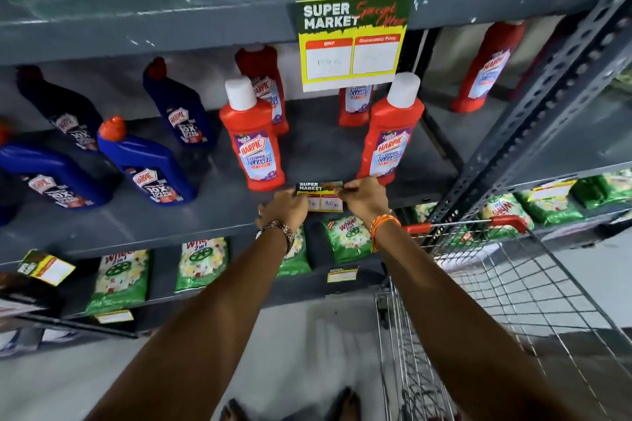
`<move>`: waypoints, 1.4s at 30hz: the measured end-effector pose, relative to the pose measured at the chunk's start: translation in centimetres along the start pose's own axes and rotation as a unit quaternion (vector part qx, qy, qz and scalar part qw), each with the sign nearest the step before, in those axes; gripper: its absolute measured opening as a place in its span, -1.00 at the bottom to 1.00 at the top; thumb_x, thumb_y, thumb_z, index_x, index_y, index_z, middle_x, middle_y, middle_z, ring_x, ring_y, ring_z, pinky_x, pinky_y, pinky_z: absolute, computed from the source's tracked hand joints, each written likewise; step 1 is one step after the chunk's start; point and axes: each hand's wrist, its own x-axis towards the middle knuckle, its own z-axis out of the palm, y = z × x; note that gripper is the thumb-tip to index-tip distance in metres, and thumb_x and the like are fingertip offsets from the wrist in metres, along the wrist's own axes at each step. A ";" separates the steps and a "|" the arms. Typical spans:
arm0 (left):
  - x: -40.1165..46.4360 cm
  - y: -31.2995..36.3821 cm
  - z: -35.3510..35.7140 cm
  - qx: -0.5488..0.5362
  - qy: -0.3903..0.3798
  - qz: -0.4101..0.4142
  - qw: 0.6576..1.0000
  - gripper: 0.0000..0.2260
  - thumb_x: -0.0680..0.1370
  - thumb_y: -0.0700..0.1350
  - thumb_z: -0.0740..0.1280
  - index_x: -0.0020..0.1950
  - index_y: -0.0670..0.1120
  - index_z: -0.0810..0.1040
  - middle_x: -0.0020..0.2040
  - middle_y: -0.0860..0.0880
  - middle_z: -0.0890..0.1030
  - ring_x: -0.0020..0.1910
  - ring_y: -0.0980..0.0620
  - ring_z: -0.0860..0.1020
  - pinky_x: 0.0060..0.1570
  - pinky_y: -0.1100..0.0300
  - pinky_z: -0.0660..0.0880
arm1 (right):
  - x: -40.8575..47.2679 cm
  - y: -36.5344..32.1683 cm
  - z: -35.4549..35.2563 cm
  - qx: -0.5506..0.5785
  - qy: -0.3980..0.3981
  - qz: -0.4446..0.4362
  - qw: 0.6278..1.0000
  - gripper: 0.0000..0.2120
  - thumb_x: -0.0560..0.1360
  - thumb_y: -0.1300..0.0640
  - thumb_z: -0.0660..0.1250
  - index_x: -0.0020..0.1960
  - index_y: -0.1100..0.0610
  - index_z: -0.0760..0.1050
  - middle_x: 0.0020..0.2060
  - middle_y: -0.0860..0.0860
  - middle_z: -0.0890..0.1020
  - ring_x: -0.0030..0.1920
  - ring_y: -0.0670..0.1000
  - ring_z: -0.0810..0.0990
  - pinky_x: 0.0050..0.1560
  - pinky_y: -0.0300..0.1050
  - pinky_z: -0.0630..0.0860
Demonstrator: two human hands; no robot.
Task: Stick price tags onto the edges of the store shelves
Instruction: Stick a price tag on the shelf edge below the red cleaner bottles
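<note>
A small green and yellow price tag point(321, 196) reading "SUPER MARKET" lies against the front edge of the middle grey shelf point(171, 215). My left hand point(284, 210) holds its left side and my right hand point(362, 196) pinches its upper right corner. Both hands cover the tag's outer ends. A larger tag of the same design point(352, 41) hangs from the edge of the shelf above. Two more small tags sit on lower shelf edges, one at the left point(46, 267) and one below my hands point(342, 274).
Red Harpic bottles point(253, 140) and blue ones point(147, 164) stand on the middle shelf just behind the tag. Green detergent packets point(201, 263) fill the lower shelf. A wire shopping trolley point(496, 284) with a red handle stands at my right, beside a perforated upright post point(547, 106).
</note>
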 end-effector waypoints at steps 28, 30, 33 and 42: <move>4.3 -2.1 -0.9 -0.113 0.037 0.077 0.990 -0.82 0.44 0.20 0.54 -0.22 0.12 0.71 -0.14 0.04 0.74 0.01 -0.03 0.67 0.20 0.03 0.58 | -0.1 1.2 0.7 0.079 0.025 -0.053 0.995 -0.87 0.49 0.20 0.47 -0.22 0.05 0.64 -0.25 -0.03 0.71 -0.20 -0.05 0.65 -0.01 -0.12 0.60; 3.7 -2.2 -1.3 -0.117 0.015 0.109 0.987 -0.87 0.45 0.09 0.58 -0.22 0.08 0.73 -0.26 0.10 0.70 -0.11 0.03 0.65 0.07 0.03 0.59 | -0.2 1.3 0.4 0.087 0.021 -0.063 0.994 -0.90 0.50 0.19 0.47 -0.19 0.09 0.66 -0.26 0.00 0.71 -0.22 -0.06 0.63 -0.04 -0.12 0.59; 2.9 -2.2 -1.9 -0.066 0.008 0.161 0.985 -0.88 0.43 0.07 0.58 -0.11 0.06 0.76 -0.24 0.12 0.70 -0.22 0.18 0.58 -0.17 0.18 0.48 | -0.4 1.3 0.0 0.093 0.012 -0.063 0.994 -0.86 0.51 0.20 0.46 -0.22 0.07 0.63 -0.26 0.01 0.70 -0.25 -0.10 0.61 -0.13 -0.17 0.55; 0.6 -1.7 -2.5 0.008 0.036 0.231 0.972 -0.83 0.50 0.08 0.53 -0.09 -0.01 0.78 -0.17 0.01 0.76 -0.20 0.02 0.65 -0.15 -0.04 0.62 | -1.9 1.9 -1.3 0.087 -0.022 -0.090 0.992 -0.90 0.55 0.19 0.41 -0.14 0.16 0.64 -0.25 0.04 0.69 -0.23 -0.06 0.63 -0.25 -0.18 0.58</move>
